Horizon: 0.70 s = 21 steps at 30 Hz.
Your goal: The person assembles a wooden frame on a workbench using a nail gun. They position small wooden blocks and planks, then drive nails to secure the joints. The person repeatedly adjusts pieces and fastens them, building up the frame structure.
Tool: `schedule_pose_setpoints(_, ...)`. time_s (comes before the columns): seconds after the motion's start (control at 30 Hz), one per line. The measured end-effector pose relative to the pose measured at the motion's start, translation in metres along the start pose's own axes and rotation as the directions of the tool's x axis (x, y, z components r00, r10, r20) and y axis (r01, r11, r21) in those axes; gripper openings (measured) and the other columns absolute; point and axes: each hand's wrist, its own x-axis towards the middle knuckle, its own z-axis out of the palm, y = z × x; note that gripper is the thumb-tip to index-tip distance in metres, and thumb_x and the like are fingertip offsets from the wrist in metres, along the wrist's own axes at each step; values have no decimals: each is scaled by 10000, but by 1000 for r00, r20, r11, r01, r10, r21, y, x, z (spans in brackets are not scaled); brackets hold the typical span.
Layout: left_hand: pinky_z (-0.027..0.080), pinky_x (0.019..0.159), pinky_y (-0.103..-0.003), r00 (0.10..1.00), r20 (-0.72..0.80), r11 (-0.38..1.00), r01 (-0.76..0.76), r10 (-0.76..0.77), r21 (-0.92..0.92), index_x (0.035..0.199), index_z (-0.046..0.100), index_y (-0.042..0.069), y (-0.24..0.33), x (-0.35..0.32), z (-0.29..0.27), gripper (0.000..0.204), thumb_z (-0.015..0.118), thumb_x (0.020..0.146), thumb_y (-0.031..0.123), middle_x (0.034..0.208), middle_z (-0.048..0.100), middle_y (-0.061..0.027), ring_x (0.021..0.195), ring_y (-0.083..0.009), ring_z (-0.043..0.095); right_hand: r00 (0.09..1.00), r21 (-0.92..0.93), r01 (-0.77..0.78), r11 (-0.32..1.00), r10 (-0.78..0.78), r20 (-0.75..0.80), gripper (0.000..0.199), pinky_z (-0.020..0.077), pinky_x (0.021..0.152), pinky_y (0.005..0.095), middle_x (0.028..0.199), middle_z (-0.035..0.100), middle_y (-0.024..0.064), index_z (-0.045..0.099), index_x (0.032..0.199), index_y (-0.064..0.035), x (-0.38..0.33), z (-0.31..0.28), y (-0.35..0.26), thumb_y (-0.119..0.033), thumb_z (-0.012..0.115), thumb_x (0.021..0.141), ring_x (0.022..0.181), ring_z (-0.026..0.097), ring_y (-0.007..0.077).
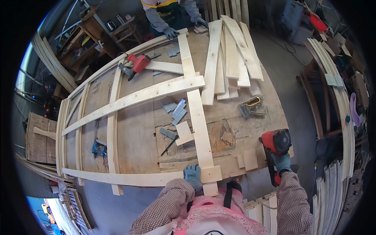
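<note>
My left hand, in a grey-blue work glove, is closed over the near wooden rail of a slatted frame. Beside its fingers, a small wood block lies where that rail meets a long crosswise slat. Off the table's right front corner, my gloved right hand grips a red and black nail gun by its handle. A pale slat runs slantwise across the frame. Strips of metal staples or nails lie inside the frame, near small wood pieces.
Across the worn wooden table, a co-worker's gloved hand rests on the far rail. Another red nail gun lies on the frame. Loose boards fan out at the far right, near a metal tool. A blue tool lies left.
</note>
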Motion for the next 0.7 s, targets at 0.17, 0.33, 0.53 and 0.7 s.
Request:
schedule_pose_setpoints(0.17,269,983,-414,1000,25,999,1,0,-38,1103,473,45,-2,4,-1,659,694,528,280,1111,462,-140,1095,-296,423,999,-94,-21,995,17,-47,417,484,823,378,996,653,136,636,1027,-98,2,4,4,-359,648,702,938,615,306)
schedule_pose_setpoints(0.33,300,973,-418,996,81,999,37,-36,-6,1177,427,36,-2,20,8,742,692,556,343,1163,437,-157,1093,-332,428,991,-24,133,991,-133,-15,514,463,861,410,1042,622,192,568,1152,-119,19,17,29,-439,611,751,988,586,340)
schedule_pose_setpoints(0.53,284,955,-434,998,-53,999,-26,25,-22,1084,448,48,-2,3,6,671,721,531,311,1126,454,-147,1070,-326,426,998,59,59,997,-58,-6,589,454,842,407,1020,623,203,585,1099,-35,21,5,29,-460,659,698,974,585,357)
schedule_pose_setpoints(0.7,281,948,-448,1000,-19,1000,-24,23,-10,1118,408,60,-6,9,17,765,755,490,326,1108,438,-153,1073,-332,411,994,147,-53,988,38,105,685,439,897,396,1132,585,211,534,1186,-31,29,17,44,-468,677,679,1048,562,355)
